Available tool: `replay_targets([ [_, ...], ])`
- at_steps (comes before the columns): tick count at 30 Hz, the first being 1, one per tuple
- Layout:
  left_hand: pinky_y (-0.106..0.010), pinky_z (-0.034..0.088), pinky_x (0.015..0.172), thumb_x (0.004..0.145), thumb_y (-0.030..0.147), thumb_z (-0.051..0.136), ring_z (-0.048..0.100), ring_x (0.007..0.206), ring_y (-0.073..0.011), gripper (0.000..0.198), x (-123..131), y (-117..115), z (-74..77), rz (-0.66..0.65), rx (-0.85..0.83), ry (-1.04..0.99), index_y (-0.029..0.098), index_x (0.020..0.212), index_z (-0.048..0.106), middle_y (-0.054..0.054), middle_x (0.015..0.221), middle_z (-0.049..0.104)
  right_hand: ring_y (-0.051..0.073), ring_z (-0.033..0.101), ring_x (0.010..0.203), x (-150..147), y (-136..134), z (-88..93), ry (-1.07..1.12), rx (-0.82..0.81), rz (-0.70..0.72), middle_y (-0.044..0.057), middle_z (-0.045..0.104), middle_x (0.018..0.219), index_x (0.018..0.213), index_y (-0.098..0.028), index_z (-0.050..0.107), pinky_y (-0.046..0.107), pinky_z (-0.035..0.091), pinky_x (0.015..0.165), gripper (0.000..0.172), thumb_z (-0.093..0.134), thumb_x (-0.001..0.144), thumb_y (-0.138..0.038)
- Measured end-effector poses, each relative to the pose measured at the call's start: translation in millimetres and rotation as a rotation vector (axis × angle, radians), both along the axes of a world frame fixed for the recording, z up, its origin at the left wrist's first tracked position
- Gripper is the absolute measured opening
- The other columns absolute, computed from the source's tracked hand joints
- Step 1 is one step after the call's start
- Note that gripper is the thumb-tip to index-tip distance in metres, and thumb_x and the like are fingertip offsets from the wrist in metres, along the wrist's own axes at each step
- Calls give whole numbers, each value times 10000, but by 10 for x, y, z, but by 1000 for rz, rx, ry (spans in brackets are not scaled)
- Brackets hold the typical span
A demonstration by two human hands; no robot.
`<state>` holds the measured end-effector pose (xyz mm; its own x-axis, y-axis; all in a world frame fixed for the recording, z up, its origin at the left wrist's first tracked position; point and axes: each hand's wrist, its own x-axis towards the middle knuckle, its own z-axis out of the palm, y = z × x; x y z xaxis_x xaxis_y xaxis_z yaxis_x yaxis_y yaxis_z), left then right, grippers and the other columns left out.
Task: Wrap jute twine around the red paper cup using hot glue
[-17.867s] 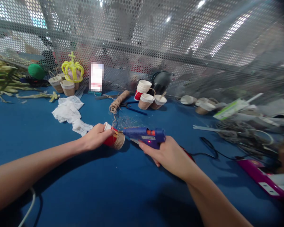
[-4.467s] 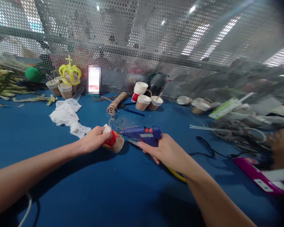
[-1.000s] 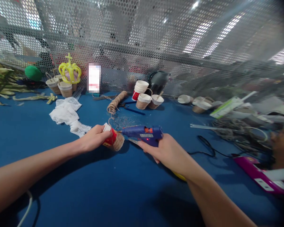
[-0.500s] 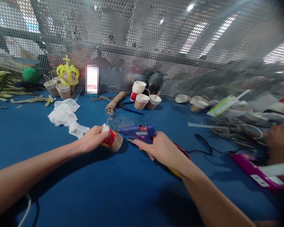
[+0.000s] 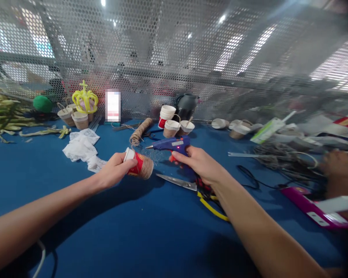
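Note:
My left hand (image 5: 116,168) is closed round the white-rimmed end of a red paper cup (image 5: 138,164), which is tilted on its side. Twine (image 5: 146,167) wraps the cup's bottom end. In my right hand (image 5: 197,162) is a blue glue gun (image 5: 171,143) with an orange trigger and a small red light; its nozzle points left, above the cup and apart from it. Beneath my right hand, scissors (image 5: 176,181) with yellow-edged handles lie on the table. A roll of twine (image 5: 141,130) lies behind the cup, its loose strand running down toward the cup.
Wrapped cups (image 5: 171,128) and a dark rounded object (image 5: 186,105) stand at the back. A crumpled white cloth (image 5: 82,144), a yellow crown (image 5: 85,98) and a phone (image 5: 113,105) are leftward. To the right are a purple power strip (image 5: 313,206), tangled grey cord (image 5: 274,156) and another person's hand (image 5: 336,166).
My right hand has lifted the glue gun up and away from the cup, uncovering the scissors. The cup in my left hand has turned a little toward level.

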<state>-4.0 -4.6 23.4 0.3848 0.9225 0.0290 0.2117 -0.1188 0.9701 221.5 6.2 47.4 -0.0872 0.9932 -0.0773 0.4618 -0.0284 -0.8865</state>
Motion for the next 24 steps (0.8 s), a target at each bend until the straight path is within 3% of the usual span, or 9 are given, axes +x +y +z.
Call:
replay_targets([
  [5, -244, 352, 571, 690, 264, 405, 437, 574, -119, 204, 24, 53, 87, 5, 75, 84, 116, 677, 544, -2, 611, 519, 51, 449, 427, -28, 350, 14, -121, -5, -65, 16, 556, 563, 578, -139, 506, 182, 373, 412, 277, 477, 795, -308],
  [9, -251, 374, 565, 689, 256, 414, 475, 593, -137, 220, 17, 66, 68, -3, 75, 103, 103, 717, 569, -17, 641, 553, 58, 429, 365, -31, 555, -115, -267, -44, -112, -23, 470, 442, 560, -137, 483, 197, 370, 387, 336, 468, 797, -374],
  [11, -250, 383, 571, 693, 258, 420, 484, 598, -140, 223, 3, 49, 52, 4, 71, 71, 98, 729, 570, -23, 648, 562, 69, 477, 422, -40, 604, -202, -339, -82, -88, -12, 520, 528, 658, -113, 530, 212, 409, 430, 322, 447, 814, -382],
  [15, -251, 402, 604, 714, 278, 432, 497, 615, -142, 231, -6, -21, -1, 4, 50, -16, 96, 749, 570, -34, 664, 574, 129, 570, 721, -77, 638, -323, -477, -106, -45, 39, 586, 880, 941, -128, 546, 308, 472, 639, 250, 454, 828, -331],
  [18, -256, 411, 656, 737, 285, 428, 505, 646, -137, 229, 2, -66, -74, -35, 39, -84, 102, 753, 565, -36, 702, 575, 243, 557, 874, -121, 601, -319, -560, -25, -106, 116, 608, 867, 848, -99, 578, 377, 409, 761, 260, 505, 786, -340],
  [21, -263, 418, 659, 748, 287, 422, 515, 652, -146, 233, 2, -91, -140, -65, 4, -58, 100, 727, 558, -36, 682, 568, 330, 448, 1046, -217, 465, -225, -570, 94, -139, 205, 571, 989, 894, -66, 560, 435, 321, 835, 246, 495, 789, -279],
  [24, -259, 417, 652, 756, 290, 411, 511, 647, -142, 240, 3, -125, -165, -89, -8, -35, 97, 730, 551, -32, 677, 559, 275, 496, 990, -386, 252, -98, -475, 159, 38, 165, 590, 984, 805, -94, 605, 382, 336, 836, 339, 410, 822, -371],
])
